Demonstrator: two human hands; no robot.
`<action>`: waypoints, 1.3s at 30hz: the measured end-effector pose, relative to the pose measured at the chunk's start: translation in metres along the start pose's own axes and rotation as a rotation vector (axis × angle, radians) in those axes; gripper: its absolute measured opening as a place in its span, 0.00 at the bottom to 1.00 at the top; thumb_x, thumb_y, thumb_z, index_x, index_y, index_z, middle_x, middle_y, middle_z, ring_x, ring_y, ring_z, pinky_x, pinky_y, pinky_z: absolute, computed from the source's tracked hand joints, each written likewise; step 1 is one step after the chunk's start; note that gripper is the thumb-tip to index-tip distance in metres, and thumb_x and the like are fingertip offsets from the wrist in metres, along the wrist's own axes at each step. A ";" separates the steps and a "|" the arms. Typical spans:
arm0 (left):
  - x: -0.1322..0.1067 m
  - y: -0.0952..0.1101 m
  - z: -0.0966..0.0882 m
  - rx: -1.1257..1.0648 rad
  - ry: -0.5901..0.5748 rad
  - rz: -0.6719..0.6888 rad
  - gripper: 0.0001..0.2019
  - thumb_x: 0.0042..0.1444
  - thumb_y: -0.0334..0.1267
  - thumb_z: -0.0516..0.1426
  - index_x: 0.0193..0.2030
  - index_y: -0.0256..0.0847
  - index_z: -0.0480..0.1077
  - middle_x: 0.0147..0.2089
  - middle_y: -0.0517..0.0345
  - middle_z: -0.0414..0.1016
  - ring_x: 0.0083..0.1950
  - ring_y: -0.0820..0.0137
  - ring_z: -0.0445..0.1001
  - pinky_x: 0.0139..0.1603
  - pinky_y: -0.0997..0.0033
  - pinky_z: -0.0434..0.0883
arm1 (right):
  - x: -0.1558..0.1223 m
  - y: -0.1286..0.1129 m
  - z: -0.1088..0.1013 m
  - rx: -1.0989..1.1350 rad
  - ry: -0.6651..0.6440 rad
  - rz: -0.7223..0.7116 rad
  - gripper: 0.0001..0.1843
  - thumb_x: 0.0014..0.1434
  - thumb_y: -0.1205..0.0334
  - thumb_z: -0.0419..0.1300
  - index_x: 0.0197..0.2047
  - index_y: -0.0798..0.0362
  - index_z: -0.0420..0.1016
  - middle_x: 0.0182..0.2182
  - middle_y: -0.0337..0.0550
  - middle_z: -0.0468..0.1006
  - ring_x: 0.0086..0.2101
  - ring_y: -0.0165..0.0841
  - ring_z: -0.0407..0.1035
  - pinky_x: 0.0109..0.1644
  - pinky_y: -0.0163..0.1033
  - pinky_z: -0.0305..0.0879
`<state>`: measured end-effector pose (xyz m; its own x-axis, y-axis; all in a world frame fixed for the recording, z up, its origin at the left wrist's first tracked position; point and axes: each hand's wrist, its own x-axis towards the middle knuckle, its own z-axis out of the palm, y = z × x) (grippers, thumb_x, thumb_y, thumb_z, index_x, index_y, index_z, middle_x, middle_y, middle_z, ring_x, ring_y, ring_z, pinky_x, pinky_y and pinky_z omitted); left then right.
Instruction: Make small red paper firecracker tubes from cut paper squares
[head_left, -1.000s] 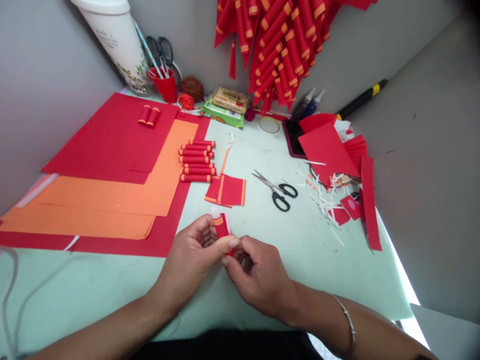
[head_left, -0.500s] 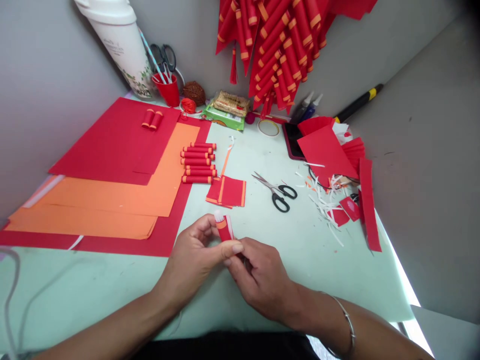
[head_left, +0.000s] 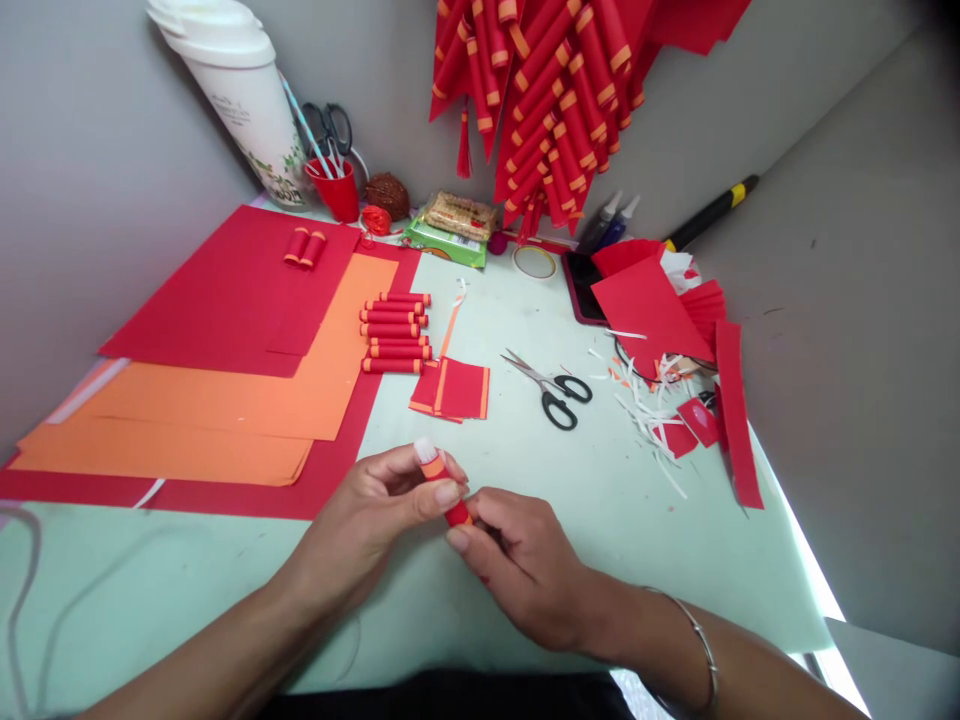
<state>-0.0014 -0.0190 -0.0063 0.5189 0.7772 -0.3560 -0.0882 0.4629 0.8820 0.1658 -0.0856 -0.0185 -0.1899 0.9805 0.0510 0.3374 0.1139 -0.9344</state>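
Note:
Between my hands is a red paper roll [head_left: 457, 514] with orange bands, wound around a white rod [head_left: 424, 450] whose tip sticks out at the top. My left hand [head_left: 382, 515] pinches the roll between thumb and fingers. At its lower end, the curled thumb and fingers of my right hand [head_left: 529, 570] grip it; what lies inside that fist is hidden. Just beyond my hands lie flat red paper pieces [head_left: 465, 388] with orange edge strips. Several finished red paper rolls [head_left: 391, 330] are lined up behind them, to the left. Black-handled scissors [head_left: 555, 390] rest partly open on the right.
Red sheets [head_left: 225, 290] and orange sheets [head_left: 172, 445] cover the left side. White paper scraps [head_left: 645, 415] and a phone [head_left: 581, 285] are at right. Along the back stand a white tumbler [head_left: 240, 110], a red cup [head_left: 335, 190] and a tape roll [head_left: 535, 262]. Red paper rolls hang above [head_left: 555, 120].
The loose paper flap with a white strip along its edge is now wrapped around the rod. My left thumb has shifted up and left along the roll.

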 end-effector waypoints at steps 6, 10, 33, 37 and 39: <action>-0.001 0.002 -0.001 -0.006 -0.011 0.002 0.06 0.54 0.41 0.67 0.34 0.44 0.76 0.34 0.61 0.73 0.38 0.69 0.71 0.41 0.72 0.70 | 0.002 0.001 0.000 0.160 -0.061 0.058 0.20 0.66 0.53 0.53 0.24 0.50 0.55 0.21 0.32 0.61 0.24 0.28 0.56 0.29 0.34 0.55; -0.003 0.004 -0.004 -0.002 -0.012 -0.001 0.07 0.56 0.44 0.64 0.38 0.45 0.77 0.38 0.58 0.75 0.42 0.66 0.72 0.46 0.68 0.71 | 0.003 0.004 0.000 0.164 -0.067 0.064 0.20 0.66 0.54 0.53 0.24 0.50 0.56 0.22 0.33 0.61 0.25 0.28 0.56 0.30 0.35 0.56; 0.004 -0.001 0.002 -0.426 0.004 -0.118 0.08 0.51 0.38 0.69 0.36 0.39 0.79 0.34 0.56 0.80 0.38 0.67 0.79 0.43 0.71 0.77 | 0.004 0.010 0.007 -0.211 0.303 -0.211 0.26 0.60 0.42 0.61 0.22 0.49 0.56 0.16 0.32 0.64 0.19 0.26 0.58 0.25 0.33 0.56; 0.005 0.000 0.005 -0.449 0.006 -0.158 0.08 0.51 0.36 0.70 0.37 0.38 0.80 0.35 0.56 0.81 0.38 0.69 0.80 0.44 0.74 0.78 | 0.006 0.008 0.003 -0.317 0.302 -0.269 0.22 0.62 0.50 0.57 0.22 0.49 0.54 0.16 0.33 0.64 0.18 0.26 0.58 0.24 0.34 0.53; 0.006 0.000 0.007 -0.465 0.014 -0.170 0.08 0.50 0.35 0.70 0.37 0.38 0.80 0.36 0.56 0.82 0.38 0.70 0.80 0.44 0.76 0.77 | 0.006 0.007 0.002 -0.394 0.297 -0.291 0.21 0.62 0.53 0.56 0.22 0.48 0.54 0.16 0.34 0.65 0.19 0.28 0.58 0.24 0.36 0.53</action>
<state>0.0073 -0.0173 -0.0060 0.5475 0.6786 -0.4897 -0.3751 0.7221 0.5813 0.1655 -0.0791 -0.0253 -0.0786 0.8964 0.4362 0.6390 0.3812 -0.6681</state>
